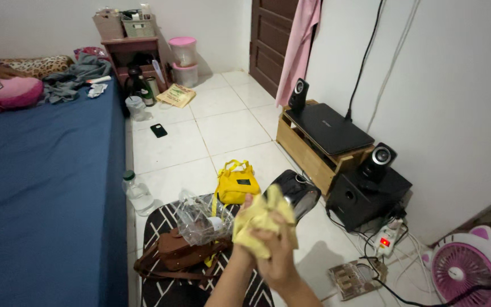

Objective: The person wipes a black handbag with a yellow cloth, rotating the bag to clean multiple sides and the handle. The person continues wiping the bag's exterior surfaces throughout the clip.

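Observation:
Both my hands are raised together at the bottom centre, bunching a yellow cloth (259, 219). My left hand (244, 241) grips its lower left part. My right hand (277, 256) wraps the cloth from the right, fingers curled into it. Below the hands lie a brown bag (174, 250) and a crumpled clear plastic pack (197, 219) on a black-and-white patterned mat (160, 290). A yellow bag (236, 183) sits just beyond them on the tiled floor.
A blue-sheeted bed (46, 187) fills the left. A plastic bottle (137, 193) stands by it. At right are a low wooden stand (308, 156) with a laptop (328, 128), speakers (379, 159), a power strip (386, 236) and a pink fan (470, 267). A phone (158, 130) lies on the floor.

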